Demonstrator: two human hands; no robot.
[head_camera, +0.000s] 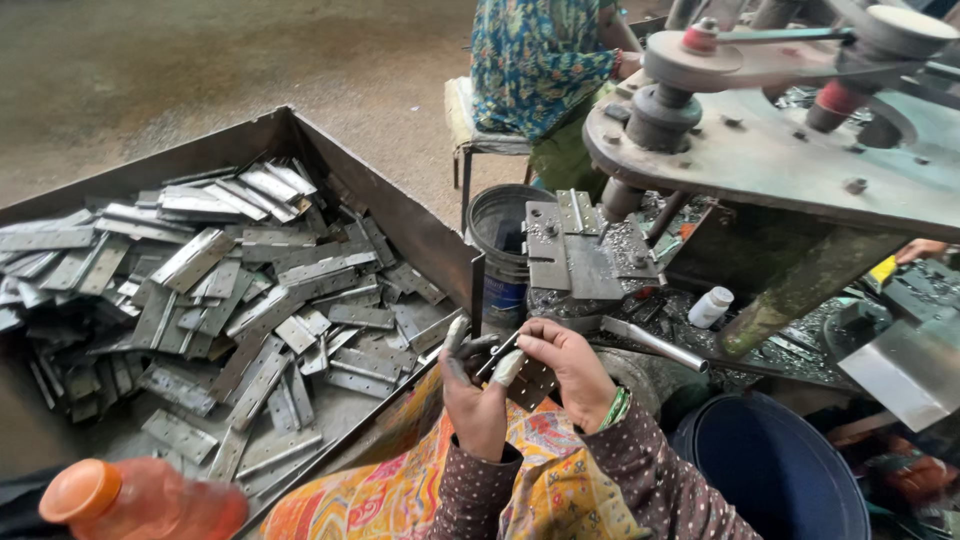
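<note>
Left hand (472, 395) and right hand (568, 362) pinch one hinge (525, 380) tight. Big pile (220, 300) in tray (400, 215) still waits.

Hinges (230, 300) lie heaped in a bin (400, 215) at left, a press (760, 140) stands right, a can (500, 245) between them, a bottle (140, 500) front left, a bucket (775, 470) front right.

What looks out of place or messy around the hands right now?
Hinge plates lie jumbled at all angles in the metal tray, not stacked. Both the left hand and right hand hold one perforated hinge plate; nothing looks damaged.
</note>
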